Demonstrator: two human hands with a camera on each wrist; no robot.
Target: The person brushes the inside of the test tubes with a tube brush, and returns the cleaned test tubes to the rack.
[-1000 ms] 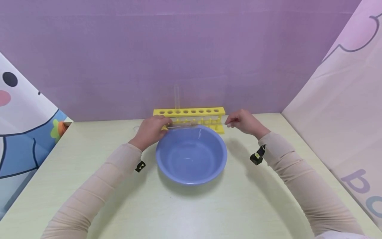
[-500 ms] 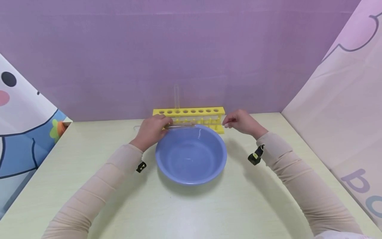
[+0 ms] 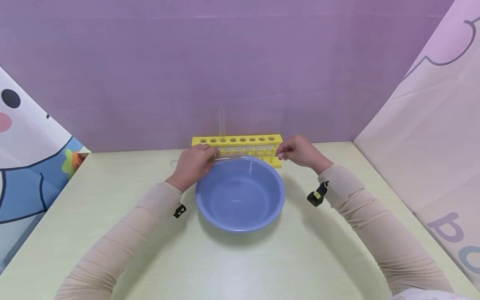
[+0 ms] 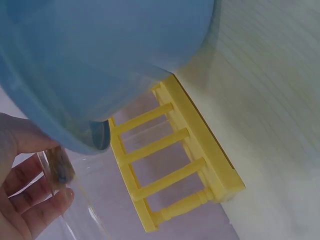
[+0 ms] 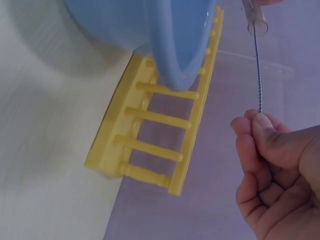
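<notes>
My left hand (image 3: 195, 164) grips a clear glass test tube (image 4: 82, 210), held level over the far rim of the blue basin (image 3: 240, 193). Brown bristles of a test tube brush (image 4: 60, 167) show inside the glass, close to the left fingers. From the tube's mouth (image 5: 257, 27) the brush's twisted wire handle (image 5: 258, 70) runs out. Thumb and fingertips of my right hand (image 5: 280, 165) pinch the end of that wire. In the head view the right hand (image 3: 298, 152) is beside the right end of the yellow test tube rack (image 3: 238, 140).
The rack stands behind the basin, against the purple backdrop (image 3: 240, 75). Another clear test tube (image 3: 222, 121) sits upright in one of its holes. Basin and rack share a pale wooden table (image 3: 240, 266). Printed cloth (image 3: 431, 146) hangs on the right.
My right hand has moved left toward the tube, pushing the brush further in. The left hand has shifted slightly right with the tube. Basin and rack stay put.
</notes>
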